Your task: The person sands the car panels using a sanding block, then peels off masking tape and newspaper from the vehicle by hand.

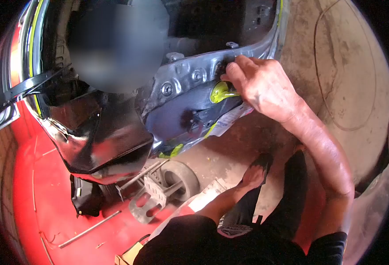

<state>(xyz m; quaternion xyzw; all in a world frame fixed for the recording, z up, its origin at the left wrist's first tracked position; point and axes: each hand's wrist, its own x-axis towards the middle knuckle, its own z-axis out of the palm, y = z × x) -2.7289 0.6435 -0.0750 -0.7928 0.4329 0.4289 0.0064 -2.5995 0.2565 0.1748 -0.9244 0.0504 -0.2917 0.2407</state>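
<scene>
My right hand (267, 86) is closed at the dark metal panel (183, 95) of a vehicle body, its fingertips pressed together at the panel's right part. Whatever it grips, if anything, is hidden under the fingers. Just left of it, a yellow-green patch (220, 92) shows on the panel. Lower down, my left hand (253, 176) hangs beside my legs, away from the panel. Dark shapes overlap its fingers, so their pose is unclear.
A glossy dark body part (101, 137) juts out at the left. Below it stand a wheel (181, 180) and a slotted metal bracket (148, 201). A rod (90, 229) lies on the red floor. A thin cable (317, 53) curves over the concrete at the right.
</scene>
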